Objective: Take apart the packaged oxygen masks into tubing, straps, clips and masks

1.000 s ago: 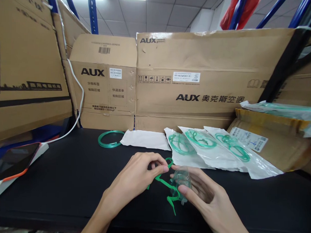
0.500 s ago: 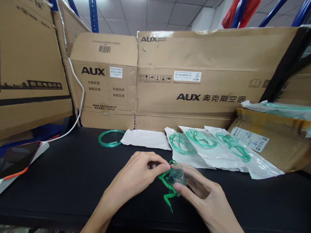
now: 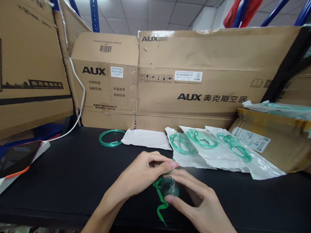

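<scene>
Low over the front middle of the black table, my right hand (image 3: pixel 195 201) grips a small clear, green-tinted face mask (image 3: pixel 169 186) between thumb and fingers. My left hand (image 3: pixel 145 170) is closed in a pinch at the mask's far end, where a bit of green strap shows. A green elastic strap (image 3: pixel 158 188) runs down the mask's left side, and its twisted loose end hangs toward me. Fingers of both hands meet at the top and hide part of the mask.
Behind my hands lie a coil of green tubing (image 3: pixel 101 139), a white packet (image 3: pixel 147 139) and several clear-fronted packets of green tubing (image 3: pixel 183 148). A phone (image 3: pixel 16 159) rests at the left. A cardboard box (image 3: pixel 284 141) stands at the right, and AUX cardboard panels (image 3: pixel 211 57) wall the back.
The mask has turned and shifted slightly left and toward me in my right hand. My left fingertips have moved right over its far end, and the strap's loose end hangs lower.
</scene>
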`<state>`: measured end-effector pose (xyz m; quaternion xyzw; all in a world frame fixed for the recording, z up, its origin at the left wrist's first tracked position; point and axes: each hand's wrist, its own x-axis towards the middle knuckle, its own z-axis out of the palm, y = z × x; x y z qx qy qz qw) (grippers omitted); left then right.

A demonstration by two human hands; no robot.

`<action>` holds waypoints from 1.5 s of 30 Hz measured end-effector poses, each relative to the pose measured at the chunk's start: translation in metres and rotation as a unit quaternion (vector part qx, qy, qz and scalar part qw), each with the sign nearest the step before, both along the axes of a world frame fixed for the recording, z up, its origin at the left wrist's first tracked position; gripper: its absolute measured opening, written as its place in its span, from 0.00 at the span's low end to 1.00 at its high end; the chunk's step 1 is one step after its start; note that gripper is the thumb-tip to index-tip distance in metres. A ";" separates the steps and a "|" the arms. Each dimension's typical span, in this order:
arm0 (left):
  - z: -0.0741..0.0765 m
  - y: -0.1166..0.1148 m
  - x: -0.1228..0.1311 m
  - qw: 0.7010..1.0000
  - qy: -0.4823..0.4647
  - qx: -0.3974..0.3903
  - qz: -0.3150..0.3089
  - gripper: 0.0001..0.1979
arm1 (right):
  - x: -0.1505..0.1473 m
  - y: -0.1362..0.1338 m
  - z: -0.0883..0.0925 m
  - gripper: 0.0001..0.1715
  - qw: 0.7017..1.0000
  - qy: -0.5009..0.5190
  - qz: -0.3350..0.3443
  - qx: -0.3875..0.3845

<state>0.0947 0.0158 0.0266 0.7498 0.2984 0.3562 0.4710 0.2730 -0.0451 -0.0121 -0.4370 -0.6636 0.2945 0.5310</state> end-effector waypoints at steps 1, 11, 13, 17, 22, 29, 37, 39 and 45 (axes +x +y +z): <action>0.000 0.000 0.001 1.000 -0.017 -0.015 -0.008 0.15 | -0.001 0.000 0.000 0.14 1.000 -0.006 -0.001 0.002; 0.004 -0.001 0.001 0.991 -0.102 -0.084 -0.014 0.16 | -0.003 0.004 -0.005 0.15 0.998 -0.042 0.044 0.017; 0.004 -0.001 0.002 0.989 -0.119 -0.089 -0.018 0.16 | -0.004 0.004 -0.005 0.16 0.998 -0.040 0.049 0.017; 0.002 -0.003 0.003 0.983 -0.147 -0.111 -0.016 0.18 | -0.006 0.004 -0.006 0.17 0.998 -0.034 0.054 0.015; 0.003 -0.004 0.005 0.981 -0.160 -0.107 -0.004 0.17 | -0.008 0.004 -0.008 0.18 0.998 -0.031 0.060 0.013; 0.004 0.002 0.001 0.984 -0.158 -0.004 0.084 0.13 | -0.001 0.005 -0.007 0.14 0.999 -0.027 0.040 0.002; 0.000 0.003 0.000 0.972 -0.037 0.178 0.150 0.10 | 0.010 0.011 -0.013 0.19 0.988 0.137 -0.058 -0.035; 0.000 0.002 0.001 0.964 -0.011 0.200 0.175 0.08 | 0.009 0.012 -0.012 0.20 0.984 0.154 -0.080 -0.027; 0.003 -0.003 0.002 0.949 0.060 0.221 0.216 0.05 | 0.009 0.012 -0.011 0.21 0.977 0.184 -0.105 -0.015</action>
